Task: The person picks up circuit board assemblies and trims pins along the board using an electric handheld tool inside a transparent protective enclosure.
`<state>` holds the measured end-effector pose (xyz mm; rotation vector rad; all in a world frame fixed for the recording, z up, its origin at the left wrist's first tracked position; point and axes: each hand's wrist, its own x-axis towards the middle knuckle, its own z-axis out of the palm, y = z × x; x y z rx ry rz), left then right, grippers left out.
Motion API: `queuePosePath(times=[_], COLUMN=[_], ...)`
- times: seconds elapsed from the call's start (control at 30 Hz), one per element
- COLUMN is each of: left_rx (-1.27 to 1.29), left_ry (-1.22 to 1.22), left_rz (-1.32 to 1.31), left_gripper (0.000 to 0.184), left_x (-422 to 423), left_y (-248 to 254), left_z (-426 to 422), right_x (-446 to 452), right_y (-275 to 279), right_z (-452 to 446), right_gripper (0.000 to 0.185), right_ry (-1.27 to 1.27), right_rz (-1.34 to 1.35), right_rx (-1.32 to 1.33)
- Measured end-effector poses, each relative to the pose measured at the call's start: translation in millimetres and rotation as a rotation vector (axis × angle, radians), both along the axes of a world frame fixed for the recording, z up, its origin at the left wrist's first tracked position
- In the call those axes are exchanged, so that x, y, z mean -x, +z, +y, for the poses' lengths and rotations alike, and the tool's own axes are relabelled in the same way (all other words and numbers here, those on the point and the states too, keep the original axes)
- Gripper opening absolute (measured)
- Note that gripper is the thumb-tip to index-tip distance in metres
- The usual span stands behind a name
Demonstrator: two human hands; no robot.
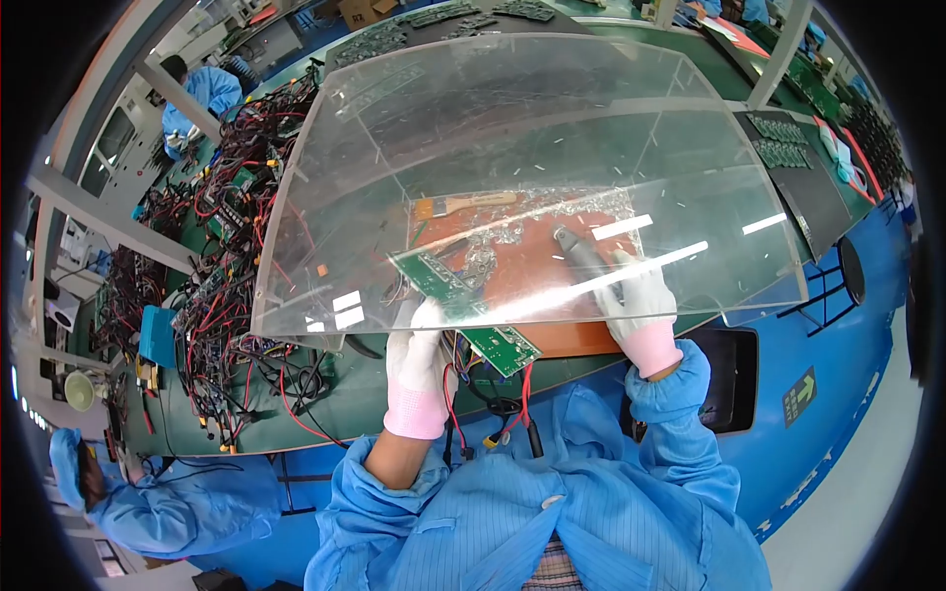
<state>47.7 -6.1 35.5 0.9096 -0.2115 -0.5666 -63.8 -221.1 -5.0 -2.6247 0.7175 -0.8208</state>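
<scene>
Two hands in white gloves with pink cuffs work before me at the front of a clear acrylic shield (512, 128), seen from my remote post through the head camera. My left hand (414, 360) grips a long green printed circuit board (503, 347) by its left edge. The board lies between the two hands, touching the left and well apart from the right; it slants, its far end under the shield and its near end projecting past the shield's front edge, where red and black leads (525, 389) hang. My right hand (642, 300) is closed around a dark grey tool with a metal tip (579, 254), which points away from me and leftward, clear of the board. Beneath lies an orange-brown mat (532, 266), strewn with small silvery scraps (591, 202). A flat wooden-handled brush (473, 203) rests at its far left. Left of the shield, I see tangled red and black cables (236, 197).
</scene>
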Motion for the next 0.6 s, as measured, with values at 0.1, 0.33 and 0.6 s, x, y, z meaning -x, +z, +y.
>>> queuePosePath(times=[0.1,0.33,0.6], left_rx=[-0.059,-0.152,-0.284], left_ry=[0.065,0.043,0.077], left_rz=[-0.091,-0.102,-0.227], left_gripper=[0.042,0.045,0.046], left_x=[2.1,14.2,18.0], left_y=[-9.5,-12.8,-24.7], left_z=[-3.3,-14.3,-16.9], right_x=[3.4,20.6,25.5], right_y=[11.7,34.4,37.7], right_z=[7.6,25.3,28.5], right_gripper=[0.034,0.022,0.026], right_ry=[0.067,0.267,0.530], right_rz=[-0.142,-0.028,0.159], right_rx=[0.073,-0.515,-0.783])
